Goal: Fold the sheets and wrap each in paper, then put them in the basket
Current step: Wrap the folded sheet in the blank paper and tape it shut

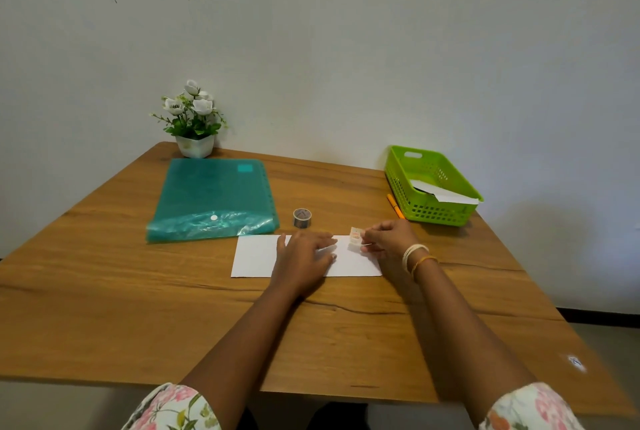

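Wooden table (104, 291) against a plain pale wall; work area sits at centre, near the person.

Grip: the right hand (388, 239) pinches a short piece of patterned tape (356, 235) between thumb and fingertips, the strip raised just above the right end of the white wrapped paper (256, 256). The left hand (304, 256) lies flat on the middle of that paper, fingers straight and pointing toward 3 o'clock, pressing it to the table. Whether a folded sheet is inside the wrap cannot be seen.

Step in hand, as judged: sealing the wrap with tape. To do it well, the left hand should keep the flap pinned close to the seam so it does not spring open; the tape should land half on the flap and half on the layer beneath, then be rubbed down from one end to avoid a wrinkle or the strip folding onto itself.

Outward: the tape roll (302, 217) stands at 12 o'clock of the paper, just beyond it. A teal plastic folder (214, 194) lies at 10 o'clock, a potted white flower (194, 118) behind it by the wall. The green basket (440, 213) sits at 2 o'clock, well apart, already holding a white paper-wrapped item; an orange pen (394, 206) lies beside its near left wall.
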`<action>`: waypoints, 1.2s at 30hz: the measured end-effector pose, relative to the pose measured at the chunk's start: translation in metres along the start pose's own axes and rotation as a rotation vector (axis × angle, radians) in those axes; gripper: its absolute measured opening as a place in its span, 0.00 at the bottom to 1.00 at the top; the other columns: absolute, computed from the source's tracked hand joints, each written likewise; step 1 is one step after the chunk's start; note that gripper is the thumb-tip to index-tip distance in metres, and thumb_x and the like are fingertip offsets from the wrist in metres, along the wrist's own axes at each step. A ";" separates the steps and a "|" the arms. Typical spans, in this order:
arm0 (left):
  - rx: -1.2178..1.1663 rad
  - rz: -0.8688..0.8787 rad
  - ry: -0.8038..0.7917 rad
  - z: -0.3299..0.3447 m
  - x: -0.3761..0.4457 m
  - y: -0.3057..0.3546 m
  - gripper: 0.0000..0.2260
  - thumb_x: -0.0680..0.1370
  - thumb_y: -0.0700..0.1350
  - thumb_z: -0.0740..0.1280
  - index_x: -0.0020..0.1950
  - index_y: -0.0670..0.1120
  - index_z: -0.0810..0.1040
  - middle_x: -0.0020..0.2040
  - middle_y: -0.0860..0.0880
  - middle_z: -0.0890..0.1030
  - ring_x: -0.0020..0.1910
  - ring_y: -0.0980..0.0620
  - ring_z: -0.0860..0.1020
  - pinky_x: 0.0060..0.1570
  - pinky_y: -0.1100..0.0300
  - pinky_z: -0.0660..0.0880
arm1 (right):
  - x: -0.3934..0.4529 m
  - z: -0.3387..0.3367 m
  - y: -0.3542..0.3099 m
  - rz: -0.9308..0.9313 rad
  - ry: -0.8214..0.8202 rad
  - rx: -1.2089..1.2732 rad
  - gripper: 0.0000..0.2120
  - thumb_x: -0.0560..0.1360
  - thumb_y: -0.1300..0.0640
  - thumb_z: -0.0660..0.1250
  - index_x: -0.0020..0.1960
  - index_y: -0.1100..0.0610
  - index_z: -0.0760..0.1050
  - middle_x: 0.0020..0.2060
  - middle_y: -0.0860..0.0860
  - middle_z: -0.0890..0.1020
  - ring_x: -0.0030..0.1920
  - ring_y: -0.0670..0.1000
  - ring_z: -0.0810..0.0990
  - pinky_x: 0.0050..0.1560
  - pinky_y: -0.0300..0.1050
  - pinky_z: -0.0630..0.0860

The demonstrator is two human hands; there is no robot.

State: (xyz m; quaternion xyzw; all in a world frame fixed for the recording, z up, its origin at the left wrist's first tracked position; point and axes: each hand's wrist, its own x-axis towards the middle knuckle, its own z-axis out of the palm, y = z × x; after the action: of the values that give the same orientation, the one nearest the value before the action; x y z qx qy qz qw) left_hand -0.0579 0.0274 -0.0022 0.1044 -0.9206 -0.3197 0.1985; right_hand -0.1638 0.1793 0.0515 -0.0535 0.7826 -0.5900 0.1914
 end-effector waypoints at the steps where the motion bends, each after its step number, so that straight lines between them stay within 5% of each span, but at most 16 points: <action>1: 0.061 0.007 -0.038 0.001 0.000 0.001 0.15 0.77 0.55 0.67 0.63 0.56 0.79 0.66 0.60 0.76 0.69 0.56 0.67 0.74 0.41 0.48 | 0.003 -0.006 -0.006 0.049 -0.039 -0.066 0.08 0.75 0.70 0.66 0.41 0.62 0.70 0.34 0.60 0.79 0.22 0.48 0.79 0.25 0.40 0.77; 6: 0.164 0.015 -0.100 0.004 0.000 0.000 0.17 0.78 0.59 0.65 0.65 0.58 0.77 0.68 0.60 0.74 0.72 0.58 0.64 0.73 0.41 0.42 | 0.013 -0.013 -0.021 0.174 -0.111 -0.250 0.11 0.74 0.70 0.67 0.43 0.58 0.67 0.36 0.60 0.79 0.33 0.53 0.80 0.33 0.43 0.79; 13: 0.143 0.002 -0.081 0.005 0.001 0.000 0.17 0.77 0.58 0.66 0.64 0.57 0.78 0.67 0.60 0.75 0.72 0.58 0.64 0.73 0.42 0.42 | 0.023 -0.012 -0.020 0.180 -0.098 -0.326 0.13 0.73 0.70 0.68 0.51 0.59 0.68 0.36 0.59 0.80 0.33 0.53 0.80 0.37 0.44 0.80; 17: 0.145 0.002 -0.080 0.005 0.000 0.000 0.17 0.77 0.59 0.66 0.64 0.57 0.78 0.68 0.60 0.75 0.73 0.58 0.64 0.73 0.42 0.43 | 0.025 -0.011 -0.015 0.162 -0.072 -0.360 0.11 0.73 0.69 0.69 0.47 0.59 0.68 0.38 0.60 0.81 0.33 0.53 0.80 0.44 0.48 0.80; 36: 0.125 0.000 -0.072 0.005 0.000 0.000 0.17 0.76 0.59 0.66 0.63 0.57 0.78 0.67 0.59 0.76 0.73 0.57 0.65 0.73 0.42 0.44 | 0.025 0.005 -0.013 0.082 0.096 -0.654 0.11 0.65 0.60 0.77 0.34 0.57 0.74 0.27 0.54 0.82 0.24 0.48 0.80 0.24 0.39 0.77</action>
State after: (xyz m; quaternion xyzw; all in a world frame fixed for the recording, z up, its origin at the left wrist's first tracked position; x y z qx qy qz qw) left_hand -0.0597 0.0298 -0.0059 0.1051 -0.9453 -0.2654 0.1581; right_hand -0.1866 0.1634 0.0568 -0.0528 0.9402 -0.3010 0.1503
